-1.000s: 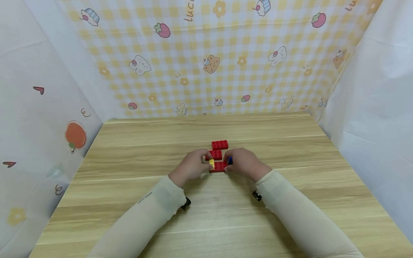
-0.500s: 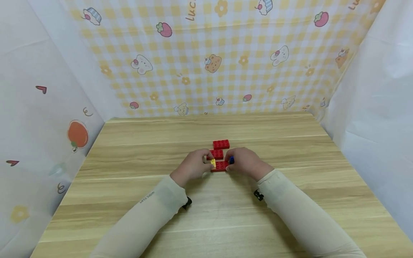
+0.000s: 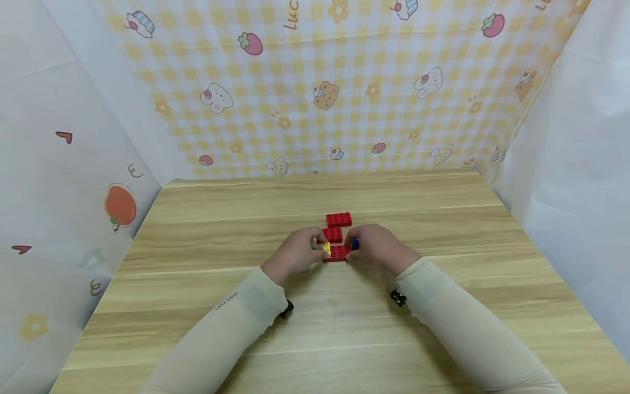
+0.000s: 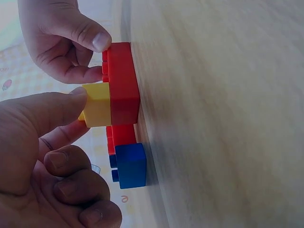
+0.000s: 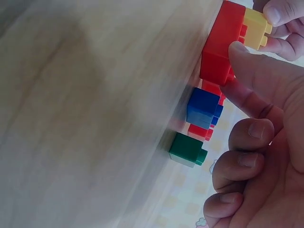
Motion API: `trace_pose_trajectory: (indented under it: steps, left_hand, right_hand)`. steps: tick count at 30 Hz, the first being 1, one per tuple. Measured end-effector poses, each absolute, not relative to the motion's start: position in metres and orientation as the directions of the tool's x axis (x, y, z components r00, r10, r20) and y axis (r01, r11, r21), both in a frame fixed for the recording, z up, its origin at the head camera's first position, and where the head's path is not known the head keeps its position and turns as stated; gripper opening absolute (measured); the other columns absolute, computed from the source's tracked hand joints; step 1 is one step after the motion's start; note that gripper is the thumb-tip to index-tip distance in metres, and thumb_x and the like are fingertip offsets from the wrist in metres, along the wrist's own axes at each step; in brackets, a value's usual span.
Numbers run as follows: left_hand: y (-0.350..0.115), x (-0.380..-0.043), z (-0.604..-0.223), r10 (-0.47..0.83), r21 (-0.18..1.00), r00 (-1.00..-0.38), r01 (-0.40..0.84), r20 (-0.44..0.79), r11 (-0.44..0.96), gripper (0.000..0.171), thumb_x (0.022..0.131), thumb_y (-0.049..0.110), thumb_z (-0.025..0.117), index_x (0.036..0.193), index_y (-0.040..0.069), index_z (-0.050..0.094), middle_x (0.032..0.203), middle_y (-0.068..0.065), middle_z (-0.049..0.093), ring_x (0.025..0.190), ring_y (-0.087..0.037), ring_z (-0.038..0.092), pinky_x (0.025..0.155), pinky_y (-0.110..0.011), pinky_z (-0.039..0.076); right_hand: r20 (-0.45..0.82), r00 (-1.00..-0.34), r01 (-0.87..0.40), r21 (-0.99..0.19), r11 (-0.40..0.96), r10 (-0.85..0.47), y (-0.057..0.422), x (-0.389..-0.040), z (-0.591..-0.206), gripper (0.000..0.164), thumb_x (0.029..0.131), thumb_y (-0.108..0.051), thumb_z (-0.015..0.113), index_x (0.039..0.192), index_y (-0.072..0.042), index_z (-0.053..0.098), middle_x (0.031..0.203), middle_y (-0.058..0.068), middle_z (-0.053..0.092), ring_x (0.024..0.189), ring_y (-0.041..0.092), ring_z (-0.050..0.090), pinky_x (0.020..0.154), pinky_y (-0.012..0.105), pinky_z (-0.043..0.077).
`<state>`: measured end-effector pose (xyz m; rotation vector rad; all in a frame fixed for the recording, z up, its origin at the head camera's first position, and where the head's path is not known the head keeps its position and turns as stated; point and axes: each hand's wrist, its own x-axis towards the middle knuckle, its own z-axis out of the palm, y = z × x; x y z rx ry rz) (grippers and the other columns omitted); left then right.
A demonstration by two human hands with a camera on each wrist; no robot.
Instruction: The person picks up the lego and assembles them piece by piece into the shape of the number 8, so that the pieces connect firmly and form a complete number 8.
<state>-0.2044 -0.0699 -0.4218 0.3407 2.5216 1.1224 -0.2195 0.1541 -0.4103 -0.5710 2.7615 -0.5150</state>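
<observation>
Fingers (image 4: 70, 134) of the left hand (image 3: 299, 251) pinch a small yellow block (image 4: 97, 105), with the thumb on one side and the pointer finger on the other. So that grip is narrow, with the yellow block in it. The yellow block sits on top of the left end of a long red block (image 3: 338, 253), and the two touch. The right hand (image 3: 379, 249) has a narrow grip too. Its thumb and pointer finger hold the right end of the same long red block. The other fingers of both hands are curled in. The long red block looks to lie flat on the wood tabletop (image 3: 315, 339), right between the two hands.

Just behind it is a second red block (image 3: 333, 235), partly hidden by the left hand. A third red block (image 3: 338, 220) is farther back. From the left wrist, a blue block (image 4: 131, 166) shows low down near the left hand. From the right wrist, another blue block (image 5: 202, 108) and a green block (image 5: 185, 147) show past the right hand. Both arms have pale sleeves (image 3: 477, 328). At the back hangs a yellow and white checked cloth (image 3: 275, 71) with little pictures on it.
</observation>
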Motion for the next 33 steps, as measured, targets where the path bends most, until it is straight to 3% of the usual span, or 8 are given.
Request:
trace_pose_trajectory:
  steps: [9,20,33]
  left_hand:
    - [-0.069,-0.205,-0.421,0.355,0.749,-0.906,0.067,-0.231,0.659,0.010,0.099,0.011,0.070,0.107,0.014,0.066,0.072,-0.002,0.054,0.058,-0.015,0.047,0.055,-0.028,0.041]
    - [-0.070,-0.205,-0.422,0.352,0.759,-0.907,0.060,-0.229,0.648,0.011,0.099,0.011,0.070,0.110,0.013,0.067,0.068,-0.001,0.051,0.054,-0.015,0.046,0.052,-0.027,0.040]
    - [-0.071,-0.205,-0.423,0.351,0.760,-0.909,0.061,-0.225,0.647,0.012,0.098,0.012,0.072,0.109,0.014,0.067,0.066,-0.001,0.049,0.054,-0.015,0.045,0.053,-0.027,0.040]
  right_hand:
    - [-0.183,-0.898,-0.255,-0.522,0.814,-0.399,0.174,-0.227,-0.408,0.036,0.093,-0.027,0.084,0.125,-0.015,0.074,0.091,0.003,0.066,0.080,0.020,0.056,0.070,0.034,0.048]
    - [-0.235,-0.914,-0.127,-0.609,0.783,-0.331,0.195,-0.240,-0.402,0.040,0.094,-0.022,0.081,0.132,-0.016,0.072,0.086,0.008,0.051,0.076,0.023,0.047,0.065,0.035,0.041]
    - [-0.290,-0.908,-0.063,-0.618,0.784,-0.302,0.208,-0.250,-0.413,0.038,0.094,-0.020,0.080,0.131,-0.016,0.072,0.081,0.006,0.049,0.068,0.020,0.047,0.061,0.032,0.041]
